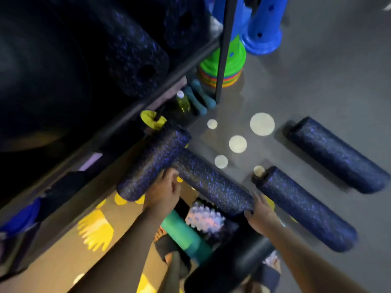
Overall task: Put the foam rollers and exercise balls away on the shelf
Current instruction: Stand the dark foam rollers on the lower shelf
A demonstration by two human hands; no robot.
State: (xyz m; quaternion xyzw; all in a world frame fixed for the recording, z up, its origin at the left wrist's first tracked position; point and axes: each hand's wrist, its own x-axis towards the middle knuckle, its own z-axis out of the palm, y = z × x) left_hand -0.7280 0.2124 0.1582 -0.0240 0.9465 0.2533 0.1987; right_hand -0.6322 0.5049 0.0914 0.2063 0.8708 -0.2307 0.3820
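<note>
The shelf (127, 115) fills the left side. Its upper level carries a big dark rounded shape (42, 81), probably an exercise ball, beside stored speckled rollers (135, 56), so this level looks like where the gear belongs.

On the grey floor (317, 81), well apart from the shelf, two loose rollers (304, 208) lie side by side, not yet collected.

Nearer the shelf, two more are held in a T. The left roller (148, 166) runs along the shelf's lower rail, and the right roller (211, 182) butts its far end against the other's side. They are probably being gathered together so that both go up in one trip.

Close under the arms sit a plain black roller (230, 265), a green roller (184, 235) and a spiked pale roller (205, 216), which seem to be waiting their turn.

The left hand (167, 187) curls its fingers round the side of the left roller near its lower end. The right hand (261, 214) clasps the near end of the right roller, fingers over the top and thumb below. Motion blur hides how firm either grip is.
</note>
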